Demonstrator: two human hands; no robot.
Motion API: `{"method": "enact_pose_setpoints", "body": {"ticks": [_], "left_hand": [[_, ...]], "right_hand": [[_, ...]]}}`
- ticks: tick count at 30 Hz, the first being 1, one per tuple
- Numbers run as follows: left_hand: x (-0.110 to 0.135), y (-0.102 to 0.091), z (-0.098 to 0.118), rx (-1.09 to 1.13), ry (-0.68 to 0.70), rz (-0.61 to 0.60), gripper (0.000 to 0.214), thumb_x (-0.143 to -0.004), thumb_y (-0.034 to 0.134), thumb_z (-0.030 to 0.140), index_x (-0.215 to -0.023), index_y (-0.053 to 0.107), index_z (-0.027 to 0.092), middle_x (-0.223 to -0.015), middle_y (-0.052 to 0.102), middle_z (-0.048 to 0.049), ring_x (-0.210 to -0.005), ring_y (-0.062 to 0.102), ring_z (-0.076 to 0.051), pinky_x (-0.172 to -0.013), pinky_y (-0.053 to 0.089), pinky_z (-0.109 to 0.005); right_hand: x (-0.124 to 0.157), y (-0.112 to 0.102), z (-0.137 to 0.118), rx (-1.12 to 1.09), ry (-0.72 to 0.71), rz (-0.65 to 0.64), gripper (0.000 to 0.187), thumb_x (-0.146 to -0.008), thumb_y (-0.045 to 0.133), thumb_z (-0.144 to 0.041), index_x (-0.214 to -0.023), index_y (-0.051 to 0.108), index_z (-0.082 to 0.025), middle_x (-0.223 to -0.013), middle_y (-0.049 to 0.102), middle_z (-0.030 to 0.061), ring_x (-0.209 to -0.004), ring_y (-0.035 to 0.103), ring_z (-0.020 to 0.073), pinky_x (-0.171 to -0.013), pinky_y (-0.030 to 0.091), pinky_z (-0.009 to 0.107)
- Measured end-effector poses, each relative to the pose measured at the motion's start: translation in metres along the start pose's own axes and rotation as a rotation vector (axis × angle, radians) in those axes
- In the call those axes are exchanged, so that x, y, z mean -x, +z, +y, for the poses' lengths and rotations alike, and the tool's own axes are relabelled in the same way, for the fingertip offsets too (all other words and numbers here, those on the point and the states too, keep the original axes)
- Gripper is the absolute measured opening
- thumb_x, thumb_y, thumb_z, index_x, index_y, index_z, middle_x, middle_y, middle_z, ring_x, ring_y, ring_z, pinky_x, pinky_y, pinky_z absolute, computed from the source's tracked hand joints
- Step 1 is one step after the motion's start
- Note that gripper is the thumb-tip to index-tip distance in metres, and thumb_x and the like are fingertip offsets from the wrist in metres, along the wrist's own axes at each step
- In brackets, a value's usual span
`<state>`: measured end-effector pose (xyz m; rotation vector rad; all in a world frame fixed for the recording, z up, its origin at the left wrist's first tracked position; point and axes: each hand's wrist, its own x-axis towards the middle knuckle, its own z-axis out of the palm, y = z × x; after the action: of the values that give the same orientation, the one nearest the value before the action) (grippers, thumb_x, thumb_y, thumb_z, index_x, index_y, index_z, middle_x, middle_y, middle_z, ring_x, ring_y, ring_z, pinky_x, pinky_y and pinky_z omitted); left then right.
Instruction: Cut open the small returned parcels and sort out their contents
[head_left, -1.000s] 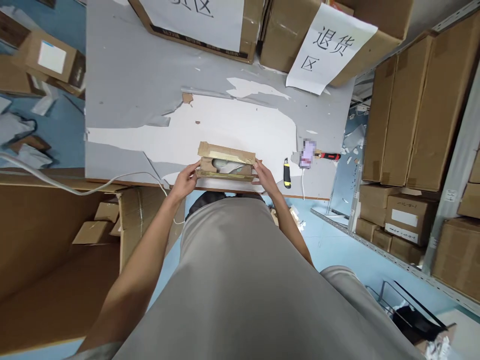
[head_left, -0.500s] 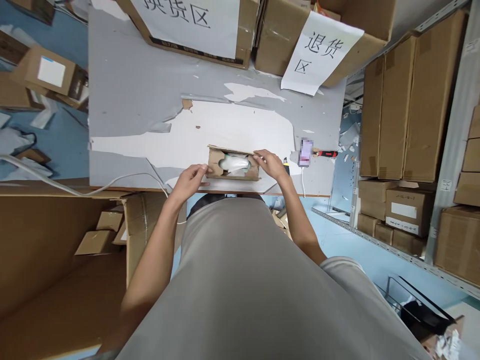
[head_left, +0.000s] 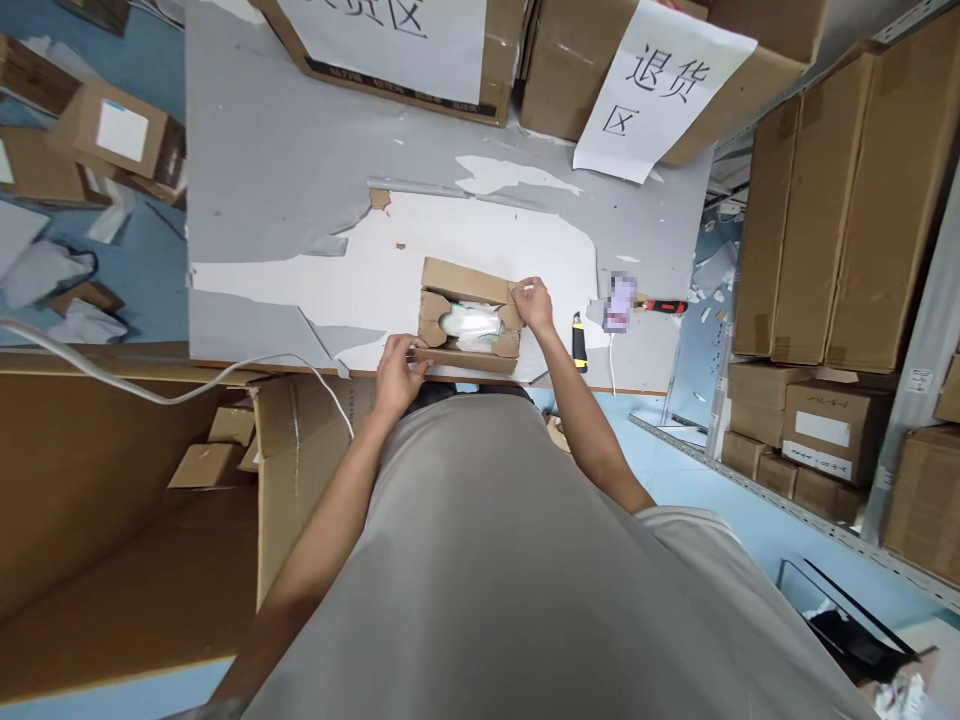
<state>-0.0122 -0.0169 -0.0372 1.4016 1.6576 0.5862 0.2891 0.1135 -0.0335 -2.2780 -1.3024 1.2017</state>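
Note:
A small cardboard box [head_left: 472, 360] lies open at the table's near edge, its far flap raised and leaning back. Inside it sits a white, plastic-wrapped item [head_left: 474, 322], whose kind I cannot make out. At the box's near left corner, my left hand [head_left: 401, 375] has its thumb and fingers closed around the near flap. My right hand [head_left: 533, 302] pinches the right end of the far flap. To the right of the box lies a yellow and black box cutter [head_left: 579, 344], touched by neither hand.
A phone [head_left: 619, 303] with a white cable and a red-black handled tool [head_left: 664, 306] lie at right. Large labelled cartons [head_left: 555, 80] line the table's back. A big open carton [head_left: 300, 470] stands at lower left, shelves of boxes [head_left: 817, 230] at right.
The far flap has swung up and outward, with my right hand on it. My left hand has shifted right onto the box's near left corner, and the near flap shows wider.

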Motion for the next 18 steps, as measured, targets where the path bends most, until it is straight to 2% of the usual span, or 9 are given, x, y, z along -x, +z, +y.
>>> {"method": "enact_pose_setpoints", "body": {"ticks": [4,7,9,12,14,16,18], "left_hand": [[-0.001,0.006,0.010,-0.067,-0.014,0.032,0.026,-0.092,0.073,0.015,-0.115,0.065,0.025,-0.132,0.065,-0.0111,-0.122,0.073,-0.030,-0.117,0.064,-0.048],[0.004,-0.004,0.019,-0.191,0.000,0.002,0.035,-0.090,0.078,0.016,-0.123,0.070,0.024,-0.144,0.066,-0.0161,-0.140,0.067,-0.038,-0.126,0.059,-0.056],[0.007,-0.010,0.028,-0.261,0.055,-0.001,0.036,-0.093,0.078,0.020,-0.129,0.075,0.023,-0.157,0.064,-0.0195,-0.152,0.061,-0.043,-0.132,0.053,-0.062],[0.005,-0.008,0.047,-0.255,0.183,-0.072,0.032,-0.106,0.065,0.027,-0.136,0.078,0.023,-0.165,0.066,-0.0179,-0.158,0.061,-0.040,-0.136,0.050,-0.060],[-0.002,0.003,0.061,-0.237,0.238,-0.209,0.037,-0.112,0.055,0.029,-0.141,0.079,0.022,-0.163,0.071,-0.0164,-0.155,0.066,-0.037,-0.135,0.053,-0.057],[-0.010,0.018,0.072,-0.278,0.241,-0.359,0.045,-0.113,0.049,0.026,-0.146,0.078,0.017,-0.163,0.073,-0.0199,-0.155,0.068,-0.038,-0.135,0.053,-0.056],[-0.016,0.032,0.078,-0.373,0.205,-0.436,0.051,-0.112,0.047,0.021,-0.153,0.074,0.008,-0.168,0.068,-0.0276,-0.162,0.064,-0.041,-0.139,0.049,-0.057]], "right_hand": [[0.005,-0.001,-0.003,0.047,-0.008,0.065,0.032,-0.116,0.068,-0.045,-0.139,0.062,-0.023,-0.128,0.083,0.0134,-0.118,0.077,0.0303,-0.110,0.058,0.042],[0.019,-0.007,-0.011,0.127,-0.065,0.153,0.030,-0.117,0.066,-0.045,-0.138,0.063,-0.023,-0.141,0.079,0.0166,-0.127,0.076,0.0311,-0.112,0.059,0.043],[0.033,-0.011,-0.017,0.162,-0.112,0.141,0.024,-0.120,0.061,-0.041,-0.134,0.067,-0.023,-0.136,0.082,0.0143,-0.126,0.077,0.0303,-0.113,0.060,0.043],[0.059,-0.008,-0.027,0.173,-0.202,0.014,0.029,-0.123,0.053,-0.040,-0.136,0.074,-0.023,-0.127,0.087,0.0106,-0.124,0.081,0.0294,-0.118,0.061,0.045],[0.076,0.001,-0.033,0.197,-0.252,-0.112,0.039,-0.124,0.050,-0.039,-0.149,0.073,-0.020,-0.138,0.087,0.0143,-0.136,0.081,0.0317,-0.125,0.060,0.047],[0.091,0.013,-0.038,0.251,-0.260,-0.237,0.054,-0.123,0.049,-0.037,-0.169,0.062,-0.012,-0.161,0.077,0.0214,-0.153,0.073,0.0358,-0.132,0.056,0.050],[0.101,0.023,-0.040,0.308,-0.227,-0.325,0.068,-0.122,0.048,-0.036,-0.183,0.044,-0.007,-0.179,0.061,0.0272,-0.163,0.065,0.0400,-0.135,0.054,0.056]]}}
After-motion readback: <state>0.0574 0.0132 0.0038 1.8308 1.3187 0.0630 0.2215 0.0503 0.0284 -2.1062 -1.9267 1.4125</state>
